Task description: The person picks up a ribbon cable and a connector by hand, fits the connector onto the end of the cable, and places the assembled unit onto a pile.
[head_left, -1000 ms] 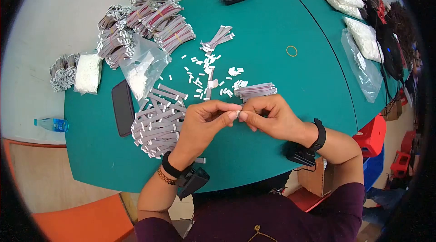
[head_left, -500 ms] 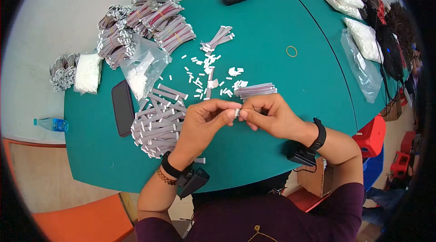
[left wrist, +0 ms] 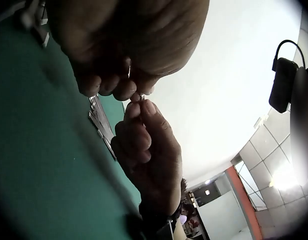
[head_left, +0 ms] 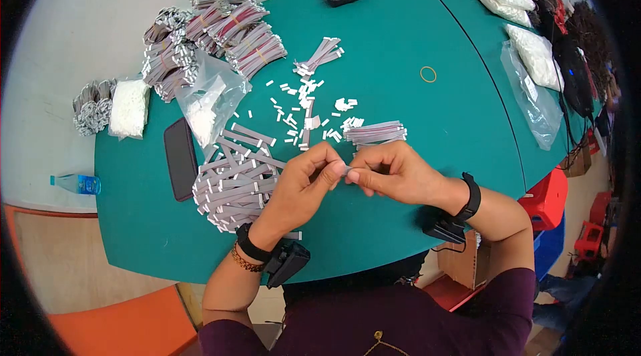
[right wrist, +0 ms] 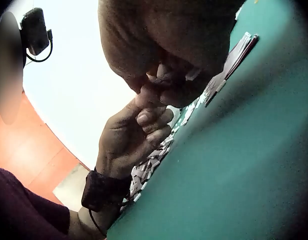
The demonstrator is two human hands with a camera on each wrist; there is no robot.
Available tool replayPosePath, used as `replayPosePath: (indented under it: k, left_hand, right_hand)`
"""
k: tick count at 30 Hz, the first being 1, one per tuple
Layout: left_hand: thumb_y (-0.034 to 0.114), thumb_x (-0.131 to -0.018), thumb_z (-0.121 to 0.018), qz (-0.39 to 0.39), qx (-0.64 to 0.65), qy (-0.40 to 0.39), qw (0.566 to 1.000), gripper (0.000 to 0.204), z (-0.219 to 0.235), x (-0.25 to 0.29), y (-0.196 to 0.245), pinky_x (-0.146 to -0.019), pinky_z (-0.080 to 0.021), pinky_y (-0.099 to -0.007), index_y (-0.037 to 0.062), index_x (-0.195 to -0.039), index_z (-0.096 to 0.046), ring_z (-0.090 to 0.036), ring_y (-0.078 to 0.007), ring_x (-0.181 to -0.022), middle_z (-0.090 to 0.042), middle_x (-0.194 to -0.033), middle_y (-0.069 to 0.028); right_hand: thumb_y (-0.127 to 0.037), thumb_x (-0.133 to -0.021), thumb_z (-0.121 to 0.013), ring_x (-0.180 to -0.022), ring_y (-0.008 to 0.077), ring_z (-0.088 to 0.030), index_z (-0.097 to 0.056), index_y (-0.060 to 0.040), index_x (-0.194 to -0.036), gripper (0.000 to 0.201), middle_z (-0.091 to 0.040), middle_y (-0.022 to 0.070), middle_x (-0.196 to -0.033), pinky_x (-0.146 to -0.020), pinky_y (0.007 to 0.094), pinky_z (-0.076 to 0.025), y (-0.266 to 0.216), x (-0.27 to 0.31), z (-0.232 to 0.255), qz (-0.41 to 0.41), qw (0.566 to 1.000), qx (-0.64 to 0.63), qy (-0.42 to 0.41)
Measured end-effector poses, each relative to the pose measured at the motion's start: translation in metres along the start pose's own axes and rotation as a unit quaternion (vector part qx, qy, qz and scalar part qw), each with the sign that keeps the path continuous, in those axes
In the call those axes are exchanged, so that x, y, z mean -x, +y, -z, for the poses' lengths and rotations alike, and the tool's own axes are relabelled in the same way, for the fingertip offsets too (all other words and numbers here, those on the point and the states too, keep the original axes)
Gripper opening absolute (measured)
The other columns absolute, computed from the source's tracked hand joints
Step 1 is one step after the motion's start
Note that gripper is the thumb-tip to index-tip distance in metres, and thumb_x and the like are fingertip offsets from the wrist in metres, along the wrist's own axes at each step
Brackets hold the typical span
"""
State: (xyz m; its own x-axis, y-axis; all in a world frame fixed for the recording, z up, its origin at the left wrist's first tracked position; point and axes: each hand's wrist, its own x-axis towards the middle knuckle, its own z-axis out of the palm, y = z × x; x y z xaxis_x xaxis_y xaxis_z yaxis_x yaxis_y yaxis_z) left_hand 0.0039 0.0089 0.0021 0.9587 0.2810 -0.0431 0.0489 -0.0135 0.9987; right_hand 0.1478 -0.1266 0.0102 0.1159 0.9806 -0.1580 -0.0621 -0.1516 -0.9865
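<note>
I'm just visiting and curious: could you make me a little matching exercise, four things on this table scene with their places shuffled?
Things:
1. Loose heap of grey ribbon cables with white ends
2. Neat flat stack of grey ribbon cables
3. Thin yellowish rubber band
4. Clear plastic bottle with blue label

Places:
A. Just beyond the right hand
B. Far left in the head view
C. Beside the left hand
D. Alone on bare green tabletop

Pairs: 1-C, 2-A, 3-D, 4-B

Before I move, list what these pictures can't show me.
Head: most of the small piece, covered by fingertips.
Head: any wording on bottle label, too small.
Head: right edge of cable pile, behind left hand.
Left wrist: upper end of cable bundle, behind left hand.
</note>
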Motion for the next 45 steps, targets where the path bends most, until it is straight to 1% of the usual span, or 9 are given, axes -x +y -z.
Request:
replayPosePath:
  k: [10,13,22,25,31,37,40,43,45]
  left_hand:
    - [0.023,-0.093,-0.052,-0.008,-0.025,0.014,1.0,0.024,-0.009,0.004,0.0,-0.054,-0.03,-0.0184,0.0066,-0.078,-0.045,-0.036,-0.0035,-0.06,-0.042,-0.066,0.0039]
    - [0.019,-0.093,-0.051,0.01,-0.001,0.012,1.0,0.022,-0.008,0.005,0.0,-0.056,-0.031,-0.0195,0.0044,-0.078,-0.045,-0.036,-0.0036,-0.064,-0.043,-0.07,0.0034]
    - [0.028,-0.093,-0.052,0.034,0.131,0.02,0.991,0.025,0.002,0.0,-0.002,-0.054,-0.032,-0.0207,0.0077,-0.08,-0.046,-0.036,-0.0052,-0.058,-0.04,-0.065,0.0037]
    - [0.028,-0.093,-0.052,0.061,0.105,0.016,0.992,0.025,0.001,0.0,0.003,-0.053,-0.031,-0.0207,0.0075,-0.08,-0.046,-0.035,-0.005,-0.058,-0.04,-0.065,0.0036]
    - [0.025,-0.093,-0.052,0.002,-0.064,0.009,0.998,0.027,0.002,0.0,0.006,-0.051,-0.029,-0.0196,0.0049,-0.076,-0.05,-0.036,-0.0034,-0.057,-0.042,-0.063,0.0048]
    - [0.024,-0.092,-0.054,-0.006,-0.067,0.044,0.997,0.029,0.004,0.002,0.012,-0.053,-0.029,-0.0211,0.0022,-0.073,-0.053,-0.035,-0.0035,-0.059,-0.042,-0.062,0.004]
    - [0.025,-0.092,-0.053,-0.021,-0.064,0.089,0.994,0.03,0.011,0.004,0.016,-0.053,-0.029,-0.0209,0.002,-0.072,-0.053,-0.035,-0.0033,-0.059,-0.041,-0.061,0.004]
    - [0.026,-0.092,-0.053,-0.016,-0.077,0.134,0.988,0.031,0.027,0.012,0.04,-0.052,-0.029,-0.0214,0.0026,-0.072,-0.053,-0.035,-0.0035,-0.058,-0.04,-0.059,0.0043]
    - [0.026,-0.092,-0.052,-0.006,-0.155,0.155,0.976,0.031,0.034,0.022,0.056,-0.05,-0.028,-0.0224,0.0019,-0.072,-0.052,-0.034,-0.0039,-0.056,-0.038,-0.058,0.0038]
  right_hand:
    - [-0.016,-0.092,-0.053,-0.053,0.0026,-0.04,-0.055,-0.0041,-0.07,0.025,-0.05,-0.0038,-0.057,-0.046,0.0219,-0.031,-0.001,0.004,-0.006,0.016,1.0,0.024,0.011]
    - [-0.017,-0.092,-0.052,-0.053,0.0027,-0.041,-0.055,-0.0043,-0.071,0.024,-0.051,-0.0035,-0.059,-0.046,0.0221,-0.031,-0.002,0.005,-0.006,0.028,0.999,0.04,0.01]
    - [-0.018,-0.093,-0.05,-0.056,0.0036,-0.045,-0.058,-0.0028,-0.08,0.021,-0.052,-0.002,-0.061,-0.049,0.0205,-0.034,-0.008,0.0,0.004,-0.002,1.0,0.005,-0.02]
    - [-0.017,-0.093,-0.049,-0.056,0.004,-0.046,-0.059,-0.002,-0.081,0.021,-0.052,-0.0014,-0.061,-0.049,0.0205,-0.035,-0.003,0.0,0.005,0.014,1.0,0.002,-0.024]
    - [-0.017,-0.093,-0.051,-0.056,0.0042,-0.047,-0.059,-0.0013,-0.08,0.022,-0.052,-0.0012,-0.06,-0.05,0.0207,-0.036,-0.005,0.0,0.004,0.008,1.0,0.004,-0.018]
    - [-0.02,-0.093,-0.052,-0.056,0.0044,-0.047,-0.059,-0.0013,-0.08,0.023,-0.053,-0.001,-0.061,-0.05,0.0207,-0.036,-0.01,0.001,0.005,0.01,1.0,0.007,-0.028]
    - [-0.02,-0.093,-0.052,-0.058,0.0039,-0.047,-0.06,-0.0011,-0.08,0.023,-0.053,-0.0013,-0.063,-0.051,0.0206,-0.037,-0.015,0.0,0.01,-0.006,1.0,0.001,-0.009]
    - [-0.018,-0.092,-0.053,-0.06,0.0032,-0.048,-0.06,0.0,-0.081,0.022,-0.056,-0.0012,-0.065,-0.051,0.0216,-0.038,-0.001,-0.016,0.025,0.159,0.969,-0.011,0.191]
    - [-0.017,-0.091,-0.054,-0.062,0.0027,-0.049,-0.06,0.0012,-0.08,0.022,-0.057,-0.0014,-0.068,-0.052,0.0224,-0.038,-0.004,-0.016,0.041,0.141,0.965,0.066,0.212]
